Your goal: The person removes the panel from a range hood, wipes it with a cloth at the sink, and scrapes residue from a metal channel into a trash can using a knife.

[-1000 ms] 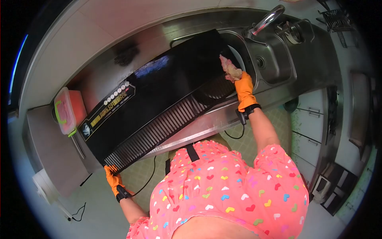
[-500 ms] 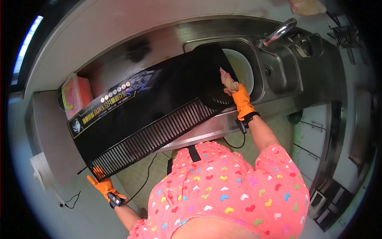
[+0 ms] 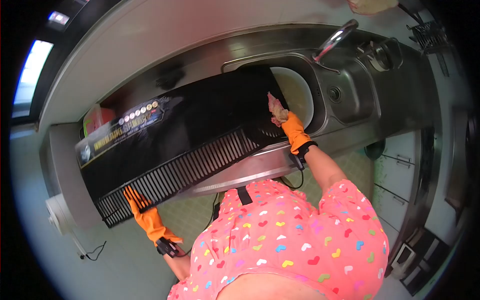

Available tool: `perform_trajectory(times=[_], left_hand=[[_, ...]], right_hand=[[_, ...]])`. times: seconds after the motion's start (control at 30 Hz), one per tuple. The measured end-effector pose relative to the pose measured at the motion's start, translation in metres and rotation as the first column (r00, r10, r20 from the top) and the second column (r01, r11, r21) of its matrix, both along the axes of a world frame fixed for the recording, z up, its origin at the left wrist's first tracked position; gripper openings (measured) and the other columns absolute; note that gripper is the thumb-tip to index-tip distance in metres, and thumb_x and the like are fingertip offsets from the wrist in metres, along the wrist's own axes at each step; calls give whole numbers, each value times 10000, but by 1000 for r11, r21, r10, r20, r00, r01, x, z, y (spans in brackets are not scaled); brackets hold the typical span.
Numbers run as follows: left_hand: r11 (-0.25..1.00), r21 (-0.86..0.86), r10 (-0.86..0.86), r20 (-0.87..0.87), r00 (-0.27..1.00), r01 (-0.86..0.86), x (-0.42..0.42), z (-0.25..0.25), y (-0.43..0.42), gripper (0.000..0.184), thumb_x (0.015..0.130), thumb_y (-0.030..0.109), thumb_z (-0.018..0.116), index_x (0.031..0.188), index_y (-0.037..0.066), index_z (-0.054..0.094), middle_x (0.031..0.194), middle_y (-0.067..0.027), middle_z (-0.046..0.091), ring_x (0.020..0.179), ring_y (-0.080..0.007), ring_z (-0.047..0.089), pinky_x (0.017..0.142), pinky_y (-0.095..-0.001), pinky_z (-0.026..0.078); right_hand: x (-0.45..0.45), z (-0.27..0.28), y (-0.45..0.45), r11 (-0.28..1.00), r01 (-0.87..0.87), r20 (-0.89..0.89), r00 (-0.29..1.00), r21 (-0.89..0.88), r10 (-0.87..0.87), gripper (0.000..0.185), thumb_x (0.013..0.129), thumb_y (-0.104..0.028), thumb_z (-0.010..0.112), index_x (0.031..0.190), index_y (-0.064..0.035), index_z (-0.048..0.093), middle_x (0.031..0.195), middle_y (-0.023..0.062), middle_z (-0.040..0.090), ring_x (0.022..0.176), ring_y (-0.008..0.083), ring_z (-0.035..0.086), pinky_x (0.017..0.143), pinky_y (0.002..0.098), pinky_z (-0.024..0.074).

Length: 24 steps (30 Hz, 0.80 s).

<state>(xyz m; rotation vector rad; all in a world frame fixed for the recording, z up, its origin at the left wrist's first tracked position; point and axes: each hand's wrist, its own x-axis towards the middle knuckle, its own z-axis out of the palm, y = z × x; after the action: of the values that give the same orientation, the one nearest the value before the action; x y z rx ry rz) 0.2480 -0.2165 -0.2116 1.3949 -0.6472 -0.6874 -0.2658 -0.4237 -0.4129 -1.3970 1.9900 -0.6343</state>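
The right hand (image 3: 296, 132), in an orange rubber glove, is closed around a crumpled pinkish cloth (image 3: 276, 109) against the right end of a black slatted panel (image 3: 200, 110). The left hand (image 3: 147, 218), gloved alike, has its fingers extended at the slats near the panel's left end; whether they grip it I cannot tell. Each wrist wears a black strapped device. The panel lies aslant over the steel counter (image 3: 245, 44) and one sink bowl, a gold-lettered label (image 3: 122, 127) along its far left side. Its right end partly covers a white basin (image 3: 310, 100) holding cloudy liquid. Beyond stand a chrome faucet (image 3: 336, 40) and the second sink bowl (image 3: 350, 107); a pink container (image 3: 103, 117) sits behind the panel's left end.
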Motion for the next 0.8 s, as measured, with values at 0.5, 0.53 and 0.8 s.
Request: perform_trajectory(times=[0.5, 0.53, 0.8], left_hand=[[977, -80, 210, 184, 960, -198, -85, 97, 5, 460, 975, 174, 504, 1411, 57, 415, 1409, -22, 478, 1244, -127, 478, 953, -264, 358], [976, -81, 213, 211, 954, -200, -91, 100, 3, 462, 974, 182, 506, 1410, 57, 416, 1413, -31, 473, 1253, -131, 470, 963, -269, 354], [956, -108, 290, 221, 931, -272, -105, 109, 1, 463, 973, 194, 504, 1412, 72, 421, 1427, -23, 462, 1277, -118, 449, 1023, -286, 327]], right_hand=[[-59, -18, -95, 992, -31, -443, 893, 119, 80, 447, 743, -248, 722, 1158, -123, 618, 1167, 152, 615, 1053, 315, 613, 802, 447, 517], [-61, -24, -97, 997, -65, -532, 843, 30, 71, 453, 758, -214, 700, 1193, -139, 602, 1220, 151, 588, 1082, 309, 603, 804, 456, 518], [-42, -77, -106, 879, -350, -608, 634, 325, 478, 381, 801, -190, 650, 1180, -176, 621, 1190, 147, 615, 1192, 275, 536, 888, 425, 493]])
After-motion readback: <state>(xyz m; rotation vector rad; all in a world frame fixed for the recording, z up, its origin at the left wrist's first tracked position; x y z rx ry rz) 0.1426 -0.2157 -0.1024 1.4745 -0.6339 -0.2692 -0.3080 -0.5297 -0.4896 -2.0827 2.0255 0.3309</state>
